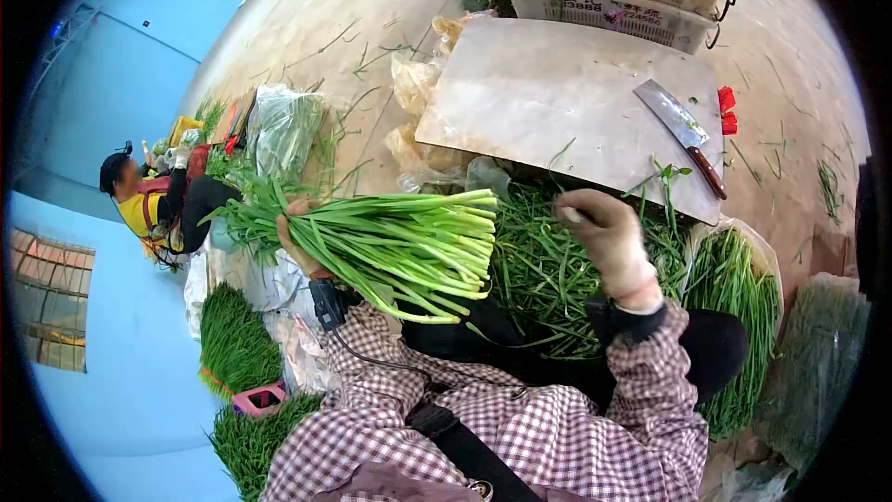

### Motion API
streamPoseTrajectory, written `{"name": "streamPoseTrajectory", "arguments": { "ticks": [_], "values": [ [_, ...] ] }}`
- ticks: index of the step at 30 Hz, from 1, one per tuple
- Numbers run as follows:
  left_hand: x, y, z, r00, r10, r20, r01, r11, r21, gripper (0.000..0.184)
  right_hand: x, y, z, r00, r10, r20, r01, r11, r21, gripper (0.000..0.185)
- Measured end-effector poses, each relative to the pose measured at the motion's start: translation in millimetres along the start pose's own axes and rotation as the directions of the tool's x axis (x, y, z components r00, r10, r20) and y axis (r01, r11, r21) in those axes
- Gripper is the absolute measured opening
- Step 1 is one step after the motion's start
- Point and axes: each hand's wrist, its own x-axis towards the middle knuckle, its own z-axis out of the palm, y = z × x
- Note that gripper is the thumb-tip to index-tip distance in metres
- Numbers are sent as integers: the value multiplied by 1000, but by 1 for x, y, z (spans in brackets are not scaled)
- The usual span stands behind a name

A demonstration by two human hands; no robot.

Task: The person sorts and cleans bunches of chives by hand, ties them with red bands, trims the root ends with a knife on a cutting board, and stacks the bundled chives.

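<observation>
My left hand (299, 234) is wrapped round a bunch of long green stalks (400, 246), leafy ends to the left and pale cut ends to the right. Apart from the bunch, to its right, my right hand (602, 228) wears a pale glove, its fingers curled together; whether anything small is between them is too unclear to tell. Beneath both hands lies a heap of loose green leaves (548, 279). A knife (683, 135) with a brown handle rests on the board (548, 93) beyond my right hand.
Stacked crates (609, 14) stand behind the board. Bundled greens (734, 297) are at the right, with more dark green bundles (237, 339) and a pink holder (260, 399) at the left. Another person (153, 200) sits at the far left near a plastic-wrapped bundle (283, 135).
</observation>
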Motion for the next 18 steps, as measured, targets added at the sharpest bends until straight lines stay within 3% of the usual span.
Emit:
{"name": "streamPoseTrajectory", "arguments": {
  "ticks": [1,4,5,8,9,10,12,13,14,15,16,17,18],
  "values": [
    [-1,4,-1,1000,-11,-9,12,997,76,43,10,-4,12,998,-18,52,20,999,-42,26],
    [4,-1,4,999,15,29,-17,997,69,43,50,6,49,924,-110,367,104,994,37,41],
    [8,-2,5,990,-78,114,99,977,-190,43,63,-5,58,856,-69,512,85,996,-8,43],
    [11,-4,11,986,-93,136,114,982,-151,44,70,-1,81,720,-207,663,123,977,172,34],
    [13,-1,9,988,-116,100,131,980,-153,42,61,-2,79,738,-213,641,176,977,122,30],
    [12,0,9,989,-124,80,134,980,-145,42,52,-19,69,785,-57,617,164,979,-118,24],
    [10,1,11,990,-135,40,139,981,-136,41,31,-7,47,863,7,504,81,985,-152,18],
    [10,2,8,984,-178,26,180,971,-157,36,25,6,25,799,61,598,24,991,-133,24],
    [8,0,10,988,-151,-38,150,988,-28,34,19,20,-1,723,109,682,-38,992,-119,31],
    [4,-3,15,988,-118,-97,128,987,101,33,10,39,-21,691,283,665,-106,950,-294,35],
    [-2,-6,17,986,-78,-149,111,967,230,32,1,55,-35,647,448,616,-165,872,-461,39],
    [-3,4,-1,952,-279,-127,300,932,205,31,-10,60,-39,687,557,466,38,614,-788,44],
    [3,9,-25,940,-222,-259,296,909,295,37,-19,63,-41,755,587,292,202,216,-955,49]
  ]
}}
